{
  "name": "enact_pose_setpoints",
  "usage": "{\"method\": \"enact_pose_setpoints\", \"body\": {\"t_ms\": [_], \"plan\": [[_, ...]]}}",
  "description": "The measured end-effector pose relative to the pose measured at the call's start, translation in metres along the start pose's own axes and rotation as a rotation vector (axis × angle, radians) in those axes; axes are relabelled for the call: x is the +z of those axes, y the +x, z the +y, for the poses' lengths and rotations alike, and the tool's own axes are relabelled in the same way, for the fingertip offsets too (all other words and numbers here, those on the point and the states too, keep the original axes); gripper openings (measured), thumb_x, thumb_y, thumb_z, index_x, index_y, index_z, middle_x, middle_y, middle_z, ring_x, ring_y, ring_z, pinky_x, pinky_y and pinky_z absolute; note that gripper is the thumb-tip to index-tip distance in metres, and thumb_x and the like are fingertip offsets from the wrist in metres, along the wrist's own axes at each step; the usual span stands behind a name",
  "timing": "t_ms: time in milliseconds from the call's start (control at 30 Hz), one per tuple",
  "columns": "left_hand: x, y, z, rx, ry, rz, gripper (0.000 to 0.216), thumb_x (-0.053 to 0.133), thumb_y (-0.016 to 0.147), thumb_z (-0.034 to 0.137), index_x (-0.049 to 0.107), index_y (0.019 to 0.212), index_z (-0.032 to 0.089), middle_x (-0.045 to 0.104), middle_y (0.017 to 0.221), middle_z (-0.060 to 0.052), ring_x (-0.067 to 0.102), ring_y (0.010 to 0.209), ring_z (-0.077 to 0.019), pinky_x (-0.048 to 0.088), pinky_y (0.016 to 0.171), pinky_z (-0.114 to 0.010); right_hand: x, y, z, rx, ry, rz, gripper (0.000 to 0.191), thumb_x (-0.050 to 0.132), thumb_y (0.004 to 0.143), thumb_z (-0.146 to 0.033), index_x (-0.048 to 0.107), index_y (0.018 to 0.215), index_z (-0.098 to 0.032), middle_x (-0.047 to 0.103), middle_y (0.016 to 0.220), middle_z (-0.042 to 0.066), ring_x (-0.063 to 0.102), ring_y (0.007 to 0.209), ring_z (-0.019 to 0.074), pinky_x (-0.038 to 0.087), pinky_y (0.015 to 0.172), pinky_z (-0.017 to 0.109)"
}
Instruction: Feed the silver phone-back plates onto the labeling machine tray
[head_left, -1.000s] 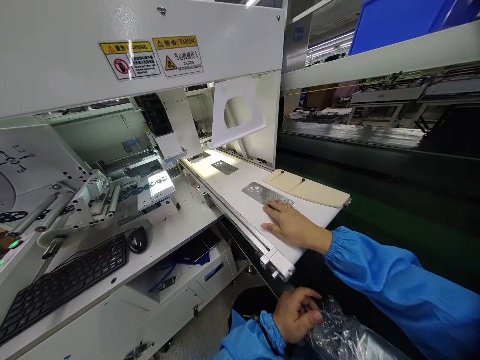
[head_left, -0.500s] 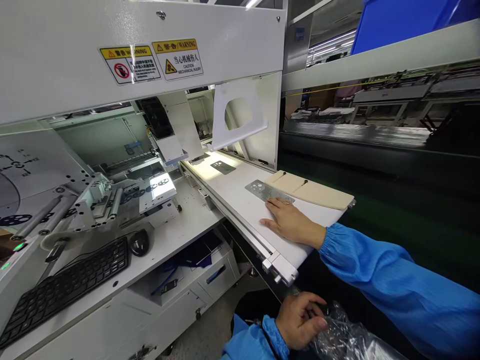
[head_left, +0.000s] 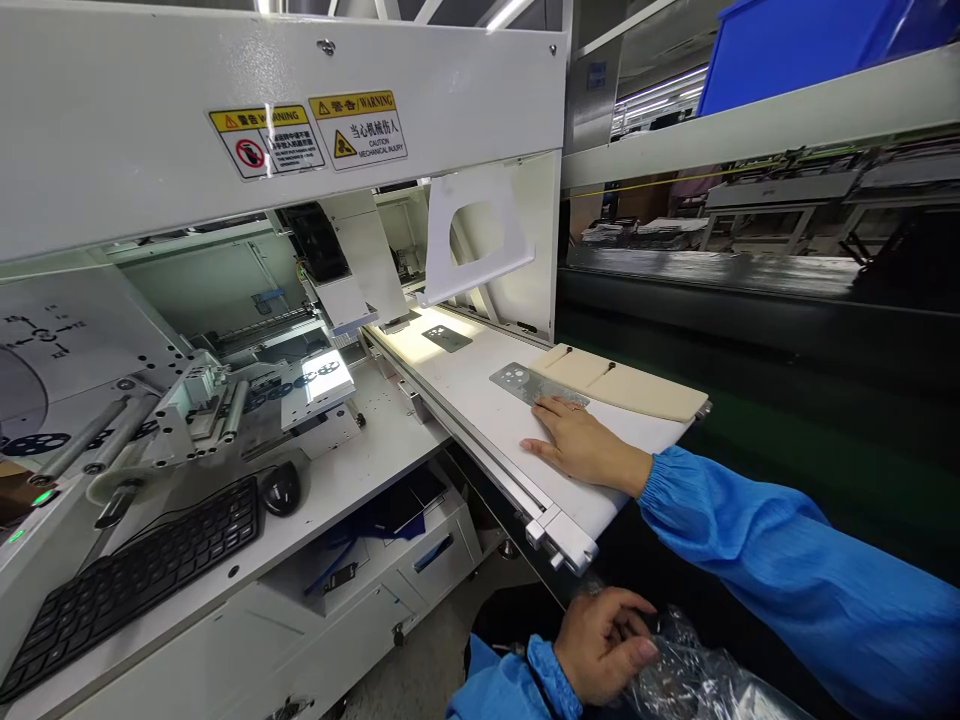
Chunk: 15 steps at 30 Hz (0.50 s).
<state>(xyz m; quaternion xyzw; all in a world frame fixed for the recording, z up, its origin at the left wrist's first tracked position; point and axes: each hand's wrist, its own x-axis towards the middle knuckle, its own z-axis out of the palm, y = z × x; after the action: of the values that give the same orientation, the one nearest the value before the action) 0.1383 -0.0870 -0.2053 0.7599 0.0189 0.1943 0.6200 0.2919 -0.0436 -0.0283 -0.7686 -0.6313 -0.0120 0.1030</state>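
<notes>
My right hand (head_left: pixel 581 440) lies flat on the white conveyor belt (head_left: pixel 480 390), fingers stretched out. Its fingertips rest on the near end of a thin grey phone back panel (head_left: pixel 525 382) with camera holes. Farther along the belt, a second panel (head_left: pixel 446 339) of the same sort lies near the lit part. Low in the view, my left hand (head_left: pixel 604 645) is loosely curled, thumb and forefinger apart, with nothing visible between them. Clear plastic wrapping (head_left: pixel 697 675) sits right beside its fingers; whether they touch it is hard to see.
A cream guide plate (head_left: pixel 622 382) runs along the belt's right side. A white machine housing (head_left: pixel 465 95) with warning labels spans above. On the left ledge are a black keyboard (head_left: pixel 142 570) and a mouse (head_left: pixel 280 488). A blue bin (head_left: pixel 810 50) stands on the upper right shelf.
The camera view has shifted very slightly. Both hands and the panels stay in practically the same places.
</notes>
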Motion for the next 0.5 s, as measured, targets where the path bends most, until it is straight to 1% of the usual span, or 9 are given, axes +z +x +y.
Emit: {"method": "enact_pose_setpoints", "body": {"t_ms": [100,167,233,300,333,367,400,433,500], "plan": [[0.001,0.0,-0.003,0.012,-0.013,0.009,0.073,0.041,0.075,0.076,0.06,0.107,0.013,0.068,0.068,-0.008,0.049,0.048,-0.0102,0.037,0.046,-0.021,0.0,-0.001,-0.001,-0.015,0.01,0.034,0.067,0.041,0.092,-0.056,0.048,0.133,-0.003,0.035,0.143,0.022,0.03,0.132,0.0382,0.029,0.109,0.052],[0.001,0.001,-0.004,0.004,-0.028,0.01,0.073,0.043,0.074,0.076,0.06,0.106,0.013,0.067,0.068,-0.007,0.049,0.048,-0.0099,0.037,0.046,-0.021,-0.005,-0.01,-0.003,-0.055,0.033,0.128,0.063,0.042,0.092,-0.055,0.051,0.13,-0.005,0.037,0.142,0.021,0.03,0.132,0.0378,0.03,0.108,0.053],[-0.001,0.003,-0.003,-0.022,-0.054,0.009,0.074,0.048,0.07,0.077,0.06,0.104,0.012,0.067,0.067,-0.007,0.049,0.048,-0.0094,0.037,0.046,-0.02,-0.014,-0.031,-0.005,-0.108,0.11,0.261,0.053,0.04,0.093,-0.049,0.057,0.122,-0.008,0.046,0.135,0.019,0.039,0.127,0.0347,0.034,0.106,0.049],[-0.004,0.002,0.001,-0.069,-0.076,0.008,0.074,0.053,0.064,0.079,0.061,0.097,0.012,0.065,0.066,-0.005,0.046,0.047,-0.0083,0.036,0.046,-0.02,-0.026,-0.064,-0.003,-0.113,0.231,0.33,0.043,0.035,0.094,-0.043,0.063,0.109,-0.013,0.059,0.117,0.016,0.054,0.11,0.03,0.044,0.097,0.044],[-0.006,0.002,0.004,-0.093,-0.072,0.001,0.073,0.056,0.062,0.079,0.062,0.091,0.013,0.064,0.065,-0.004,0.046,0.048,-0.008,0.035,0.045,-0.02,-0.032,-0.082,-0.001,-0.076,0.285,0.303,0.041,0.035,0.093,-0.041,0.065,0.103,-0.016,0.064,0.105,0.014,0.059,0.099,0.0281,0.048,0.09,0.042],[-0.008,0.001,0.008,-0.109,-0.06,-0.008,0.07,0.057,0.06,0.079,0.063,0.084,0.013,0.062,0.062,-0.003,0.043,0.047,-0.0073,0.034,0.044,-0.02,-0.035,-0.101,0.002,-0.03,0.343,0.22,0.038,0.037,0.092,-0.042,0.066,0.098,-0.017,0.067,0.094,0.011,0.062,0.085,0.0258,0.051,0.08,0.039],[-0.01,0.001,0.012,-0.113,-0.032,-0.028,0.066,0.059,0.061,0.077,0.063,0.076,0.013,0.059,0.058,-0.001,0.041,0.045,-0.0066,0.033,0.044,-0.02,-0.037,-0.118,0.006,0.005,0.403,0.099,0.037,0.038,0.091,-0.041,0.066,0.096,-0.018,0.067,0.087,0.009,0.063,0.077,0.0239,0.052,0.074,0.036],[-0.011,0.001,0.016,-0.107,-0.004,-0.039,0.062,0.058,0.064,0.075,0.064,0.07,0.013,0.056,0.054,0.0,0.04,0.046,-0.0067,0.033,0.045,-0.02,-0.035,-0.134,0.01,0.036,0.451,-0.019,0.035,0.039,0.09,-0.04,0.066,0.095,-0.018,0.067,0.083,0.008,0.063,0.073,0.0229,0.052,0.07,0.035],[-0.014,0.002,0.024,-0.059,0.044,-0.035,0.057,0.057,0.07,0.07,0.065,0.066,0.013,0.059,0.056,-0.001,0.043,0.048,-0.0079,0.036,0.048,-0.022,-0.023,-0.158,0.017,0.076,0.513,-0.188,0.035,0.039,0.087,-0.036,0.067,0.099,-0.019,0.068,0.09,0.008,0.064,0.08,0.024,0.052,0.075,0.037]]}}
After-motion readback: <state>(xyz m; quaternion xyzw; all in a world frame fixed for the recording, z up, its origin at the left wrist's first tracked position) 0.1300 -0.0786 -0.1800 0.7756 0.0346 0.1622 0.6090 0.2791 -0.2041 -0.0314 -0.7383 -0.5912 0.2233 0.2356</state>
